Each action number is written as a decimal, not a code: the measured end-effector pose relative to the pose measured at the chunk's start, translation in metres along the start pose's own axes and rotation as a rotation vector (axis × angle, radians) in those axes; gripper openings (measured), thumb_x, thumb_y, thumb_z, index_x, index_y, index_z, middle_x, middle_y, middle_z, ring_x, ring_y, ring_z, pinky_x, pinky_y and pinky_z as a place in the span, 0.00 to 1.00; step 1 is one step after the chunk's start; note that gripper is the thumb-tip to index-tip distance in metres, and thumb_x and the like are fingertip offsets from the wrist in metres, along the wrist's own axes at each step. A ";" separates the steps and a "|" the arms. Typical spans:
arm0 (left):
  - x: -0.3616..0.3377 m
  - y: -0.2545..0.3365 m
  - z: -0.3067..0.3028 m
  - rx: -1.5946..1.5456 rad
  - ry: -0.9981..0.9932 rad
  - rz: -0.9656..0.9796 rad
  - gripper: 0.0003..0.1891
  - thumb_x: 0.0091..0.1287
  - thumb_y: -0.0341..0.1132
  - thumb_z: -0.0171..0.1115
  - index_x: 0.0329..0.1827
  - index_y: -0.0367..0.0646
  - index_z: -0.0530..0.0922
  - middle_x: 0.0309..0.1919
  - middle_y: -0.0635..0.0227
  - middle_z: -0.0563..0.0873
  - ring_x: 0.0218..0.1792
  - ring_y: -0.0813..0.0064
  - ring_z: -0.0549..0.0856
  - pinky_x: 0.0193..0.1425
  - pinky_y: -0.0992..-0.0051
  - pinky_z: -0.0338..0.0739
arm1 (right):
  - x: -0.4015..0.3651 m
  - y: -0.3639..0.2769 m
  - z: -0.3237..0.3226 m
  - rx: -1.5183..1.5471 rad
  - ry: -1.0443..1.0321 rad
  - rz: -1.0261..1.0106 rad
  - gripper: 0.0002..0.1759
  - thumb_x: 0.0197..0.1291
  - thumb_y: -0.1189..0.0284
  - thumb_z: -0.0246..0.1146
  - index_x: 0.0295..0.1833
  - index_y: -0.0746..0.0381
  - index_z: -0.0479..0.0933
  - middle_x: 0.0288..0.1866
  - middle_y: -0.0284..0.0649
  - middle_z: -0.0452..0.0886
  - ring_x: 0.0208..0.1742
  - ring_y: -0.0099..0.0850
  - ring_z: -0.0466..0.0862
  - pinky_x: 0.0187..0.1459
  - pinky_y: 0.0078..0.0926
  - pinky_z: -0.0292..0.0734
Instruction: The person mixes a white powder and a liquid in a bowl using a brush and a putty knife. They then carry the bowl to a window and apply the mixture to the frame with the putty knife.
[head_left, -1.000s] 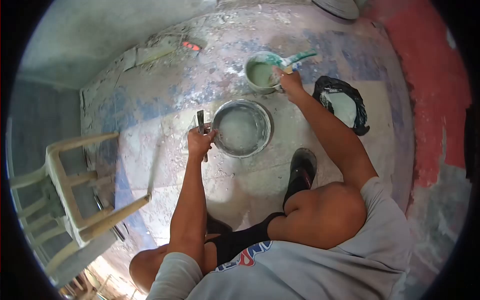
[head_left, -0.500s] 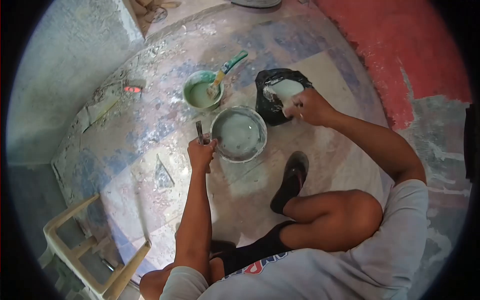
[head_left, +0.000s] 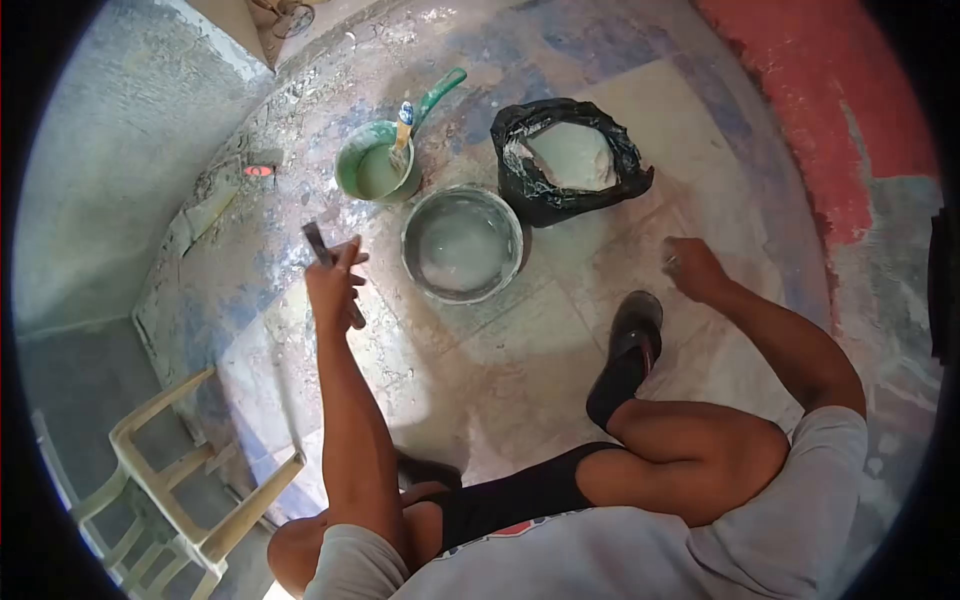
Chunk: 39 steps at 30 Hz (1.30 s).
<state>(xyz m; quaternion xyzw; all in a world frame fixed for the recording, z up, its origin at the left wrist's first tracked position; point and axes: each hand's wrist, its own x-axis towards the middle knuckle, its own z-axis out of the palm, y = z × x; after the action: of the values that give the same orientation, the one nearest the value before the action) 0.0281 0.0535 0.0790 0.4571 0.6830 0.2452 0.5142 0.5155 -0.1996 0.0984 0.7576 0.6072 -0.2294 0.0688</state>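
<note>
My left hand (head_left: pixel 335 285) holds a dark flat-bladed tool (head_left: pixel 317 243) over the floor, left of a round basin (head_left: pixel 408 262) with grey-white wet mix in it. Some of its fingers stick out beside the tool. A black plastic bag (head_left: pixel 548 208) of white powder stands open behind and right of the basin. My right hand (head_left: pixel 692 268) is closed in the air, right of the bag and above my shoe; what it holds, if anything, is too blurred to tell. Behind the basin, a green dipper (head_left: pixel 348 172) contains pale liquid and a brush (head_left: pixel 402 130).
An upturned plastic chair (head_left: pixel 150 500) lies at the lower left by the grey wall (head_left: pixel 130 170). A small red object (head_left: pixel 259 171) is on the stained floor at the left. A red and grey wall or surface (head_left: pixel 820 110) borders the right.
My right hand has moved away from the powder bag, toward me and right. My left hand has moved left from the basin with the tool. The view has shifted, and the triangular piece is no longer visible.
</note>
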 end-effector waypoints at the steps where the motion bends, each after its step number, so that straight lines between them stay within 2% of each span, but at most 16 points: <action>1: -0.004 0.007 -0.007 -0.065 0.022 -0.023 0.21 0.63 0.49 0.70 0.42 0.35 0.84 0.34 0.62 0.90 0.17 0.81 0.76 0.19 0.79 0.67 | 0.004 0.014 0.000 0.088 0.050 0.085 0.16 0.58 0.60 0.67 0.32 0.64 0.82 0.32 0.55 0.83 0.36 0.54 0.83 0.42 0.51 0.77; 6: -0.034 0.042 -0.002 -0.461 0.002 -0.002 0.25 0.72 0.51 0.60 0.53 0.34 0.79 0.33 0.65 0.84 0.18 0.85 0.70 0.21 0.82 0.66 | 0.031 0.029 -0.015 -0.086 -0.196 0.166 0.08 0.53 0.73 0.67 0.35 0.67 0.82 0.36 0.57 0.83 0.45 0.56 0.80 0.48 0.50 0.76; 8: -0.043 0.046 0.011 -0.650 -0.180 0.018 0.26 0.78 0.52 0.46 0.57 0.34 0.76 0.37 0.63 0.84 0.26 0.81 0.75 0.33 0.79 0.74 | 0.042 0.044 0.029 0.244 0.062 -0.213 0.12 0.55 0.69 0.66 0.41 0.66 0.82 0.38 0.57 0.83 0.48 0.54 0.81 0.50 0.48 0.76; 9: -0.057 0.061 0.031 -0.638 -0.211 0.116 0.26 0.80 0.51 0.42 0.57 0.34 0.76 0.38 0.61 0.84 0.29 0.77 0.77 0.37 0.76 0.76 | 0.049 0.021 0.012 0.093 -0.179 -0.252 0.14 0.58 0.65 0.65 0.40 0.66 0.81 0.37 0.56 0.83 0.44 0.52 0.83 0.46 0.48 0.78; 11: -0.065 0.090 0.053 -0.640 -0.268 0.015 0.26 0.79 0.52 0.43 0.57 0.34 0.77 0.39 0.59 0.84 0.31 0.72 0.80 0.41 0.73 0.78 | 0.067 -0.021 -0.001 -0.021 -0.484 -0.335 0.16 0.58 0.60 0.64 0.42 0.63 0.82 0.42 0.57 0.83 0.44 0.53 0.83 0.46 0.52 0.79; 16: -0.090 0.105 0.113 -0.739 -0.279 -0.060 0.27 0.79 0.53 0.42 0.55 0.37 0.78 0.43 0.58 0.86 0.41 0.66 0.82 0.55 0.64 0.75 | 0.085 -0.083 -0.016 0.168 -0.415 -0.453 0.15 0.57 0.64 0.66 0.44 0.63 0.81 0.40 0.57 0.82 0.42 0.46 0.85 0.44 0.45 0.79; 18: -0.101 0.088 0.141 -0.670 -0.287 -0.112 0.30 0.78 0.57 0.39 0.59 0.38 0.77 0.50 0.57 0.85 0.50 0.61 0.82 0.62 0.61 0.71 | 0.091 -0.087 0.006 0.846 -0.446 -0.571 0.25 0.60 0.70 0.66 0.64 0.60 0.74 0.44 0.53 0.84 0.44 0.39 0.86 0.45 0.38 0.80; 19: -0.107 0.080 0.154 -0.647 -0.359 -0.090 0.32 0.78 0.59 0.37 0.62 0.39 0.74 0.58 0.55 0.82 0.54 0.60 0.80 0.65 0.60 0.68 | 0.088 -0.088 0.000 0.855 -0.413 -0.565 0.25 0.60 0.70 0.66 0.64 0.60 0.74 0.44 0.53 0.84 0.44 0.39 0.86 0.45 0.38 0.80; 21: -0.117 0.069 0.184 -0.492 -0.377 -0.024 0.33 0.79 0.59 0.34 0.66 0.38 0.71 0.67 0.58 0.76 0.62 0.59 0.77 0.69 0.59 0.66 | 0.075 -0.086 -0.012 1.611 -1.025 -0.581 0.38 0.63 0.73 0.65 0.77 0.57 0.58 0.51 0.46 0.83 0.48 0.32 0.84 0.47 0.34 0.79; 22: -0.121 0.062 0.199 -0.520 -0.399 0.023 0.35 0.79 0.60 0.33 0.68 0.38 0.70 0.68 0.59 0.75 0.63 0.60 0.76 0.69 0.59 0.67 | 0.076 -0.086 -0.014 1.680 -1.088 -0.613 0.38 0.67 0.70 0.63 0.78 0.57 0.54 0.53 0.40 0.82 0.49 0.29 0.82 0.46 0.31 0.79; 24: -0.131 0.055 0.216 -0.367 -0.494 0.041 0.33 0.80 0.57 0.34 0.69 0.37 0.71 0.67 0.60 0.76 0.65 0.63 0.74 0.69 0.62 0.67 | 0.062 -0.090 -0.029 1.635 -0.959 -0.234 0.29 0.69 0.71 0.60 0.74 0.59 0.62 0.52 0.39 0.81 0.53 0.29 0.83 0.43 0.30 0.78; 27: -0.135 0.048 0.230 -0.128 -0.534 0.242 0.26 0.81 0.47 0.42 0.70 0.36 0.70 0.64 0.63 0.77 0.62 0.69 0.75 0.68 0.67 0.67 | 0.046 -0.093 -0.039 1.095 -0.444 -0.380 0.22 0.69 0.70 0.60 0.66 0.64 0.70 0.48 0.44 0.83 0.46 0.29 0.83 0.45 0.30 0.78; 28: -0.135 0.047 0.230 -0.140 -0.557 0.402 0.25 0.80 0.45 0.46 0.70 0.35 0.71 0.64 0.64 0.77 0.60 0.70 0.76 0.68 0.68 0.68 | 0.047 -0.089 -0.025 0.941 -0.020 -0.576 0.21 0.67 0.70 0.61 0.63 0.65 0.71 0.45 0.49 0.81 0.44 0.37 0.83 0.47 0.37 0.78; 30: -0.128 0.045 0.211 -0.150 -0.412 0.422 0.21 0.78 0.42 0.52 0.68 0.39 0.74 0.60 0.66 0.79 0.57 0.73 0.78 0.65 0.71 0.69 | 0.062 -0.069 -0.022 0.745 0.369 -0.615 0.20 0.65 0.70 0.62 0.60 0.64 0.71 0.43 0.52 0.81 0.44 0.45 0.83 0.49 0.40 0.76; 33: -0.089 0.020 0.183 -0.159 0.036 0.423 0.19 0.75 0.42 0.57 0.64 0.43 0.78 0.46 0.70 0.84 0.46 0.80 0.80 0.47 0.78 0.75 | 0.067 -0.049 -0.075 0.514 0.371 -0.367 0.18 0.64 0.68 0.63 0.56 0.63 0.73 0.39 0.56 0.82 0.41 0.52 0.83 0.44 0.42 0.75; 39: -0.086 0.039 0.156 -0.810 -0.229 0.098 0.35 0.74 0.61 0.49 0.71 0.42 0.70 0.64 0.61 0.78 0.58 0.66 0.78 0.62 0.64 0.71 | 0.068 -0.078 -0.099 0.734 0.216 -0.484 0.14 0.66 0.69 0.63 0.52 0.65 0.73 0.36 0.48 0.82 0.37 0.42 0.83 0.42 0.36 0.75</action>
<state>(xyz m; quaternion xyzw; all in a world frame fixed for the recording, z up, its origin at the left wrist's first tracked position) 0.1917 -0.0255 0.0967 0.2742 0.4472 0.4655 0.7128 0.4786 -0.0814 0.1697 0.5878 0.6489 -0.3587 -0.3236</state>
